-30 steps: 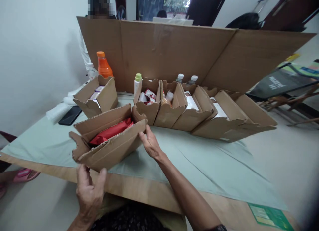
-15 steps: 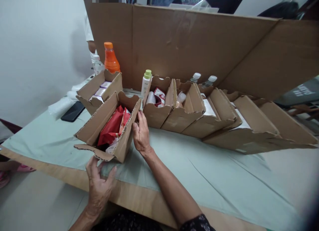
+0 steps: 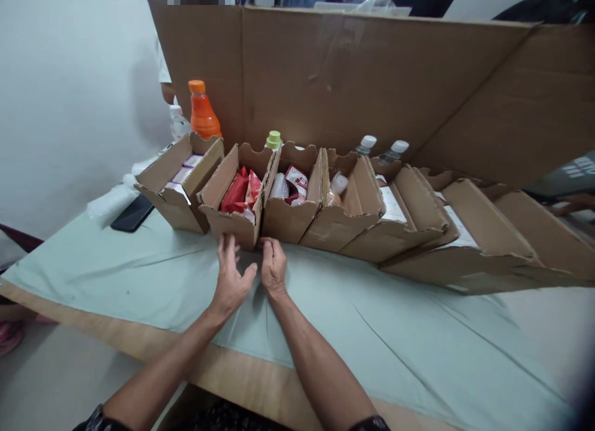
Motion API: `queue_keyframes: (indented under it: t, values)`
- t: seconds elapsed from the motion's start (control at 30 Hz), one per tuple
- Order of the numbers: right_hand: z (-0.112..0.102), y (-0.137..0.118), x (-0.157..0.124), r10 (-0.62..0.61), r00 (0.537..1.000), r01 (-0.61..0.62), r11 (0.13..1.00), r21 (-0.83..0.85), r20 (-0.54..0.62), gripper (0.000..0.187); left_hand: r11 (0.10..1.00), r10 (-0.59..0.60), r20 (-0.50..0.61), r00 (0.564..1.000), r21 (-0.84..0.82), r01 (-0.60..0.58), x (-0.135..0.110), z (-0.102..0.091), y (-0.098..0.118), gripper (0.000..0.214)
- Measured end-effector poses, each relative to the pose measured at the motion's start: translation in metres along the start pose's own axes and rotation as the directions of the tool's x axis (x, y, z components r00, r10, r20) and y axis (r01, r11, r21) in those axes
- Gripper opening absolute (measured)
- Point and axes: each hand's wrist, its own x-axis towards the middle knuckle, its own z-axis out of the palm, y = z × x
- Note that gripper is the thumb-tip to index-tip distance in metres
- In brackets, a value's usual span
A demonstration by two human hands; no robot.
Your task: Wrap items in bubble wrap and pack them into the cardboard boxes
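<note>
An open cardboard box point(image 3: 232, 228) holding red packets point(image 3: 236, 192) stands in the row on the table. My left hand point(image 3: 232, 279) is at the lower front of this box, its fingers apart and its fingertips at the cardboard. By the box's lower right front corner is my right hand point(image 3: 273, 266), its fingers curled together; whether they grip anything is hidden. Immediately right stands a box point(image 3: 286, 223) with a red-and-white pack point(image 3: 296, 183) and a clear rolled item. On the left, a little apart, is a box point(image 3: 171, 204) of white-and-purple packs point(image 3: 186, 170).
More cardboard boxes point(image 3: 353, 226) continue rightward. Behind them rise an orange bottle point(image 3: 203, 115), a green-capped bottle point(image 3: 274, 139), white-capped bottles point(image 3: 366, 144) and a tall cardboard panel point(image 3: 288, 71). A black phone point(image 3: 132, 214) lies left on the green cloth point(image 3: 153, 276).
The box with red packets has moved back, away from me, into the row beside its right neighbour. Both hands went with it; my right hand's fingers have curled from lying along its side.
</note>
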Motion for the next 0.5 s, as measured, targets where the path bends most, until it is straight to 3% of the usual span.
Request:
queue_keyframes:
  t: [0.1, 0.2, 0.3, 0.4, 0.5]
  values:
    - [0.001, 0.001, 0.000, 0.025, 1.000, -0.025, 0.999, 0.023, 0.012, 0.036, 0.998, 0.027, 0.069, 0.997, 0.059, -0.031, 0.013, 0.004, -0.008, 0.081]
    - [0.002, 0.003, 0.001, 0.044, 0.999, -0.045, 0.998, 0.035, 0.030, 0.035, 0.984, 0.068, 0.170, 0.983, 0.150, -0.094, 0.022, -0.017, -0.013, 0.070]
    - [0.002, 0.005, 0.002, 0.053, 0.998, -0.055, 0.998, 0.038, 0.043, 0.033, 0.932, 0.202, 0.058, 0.978, 0.296, -0.210, 0.043, -0.060, -0.010, 0.058]
    - [0.002, 0.006, 0.003, 0.046, 0.998, -0.047, 0.998, 0.032, 0.045, 0.033, 0.827, 0.400, -0.151, 0.904, 0.485, -0.285, 0.087, -0.114, 0.000, 0.064]
    - [0.003, 0.005, 0.004, 0.023, 0.999, -0.023, 1.000, 0.013, 0.039, 0.034, 0.748, 0.458, -0.100, 0.884, 0.580, -0.322, 0.137, -0.157, 0.012, 0.057]
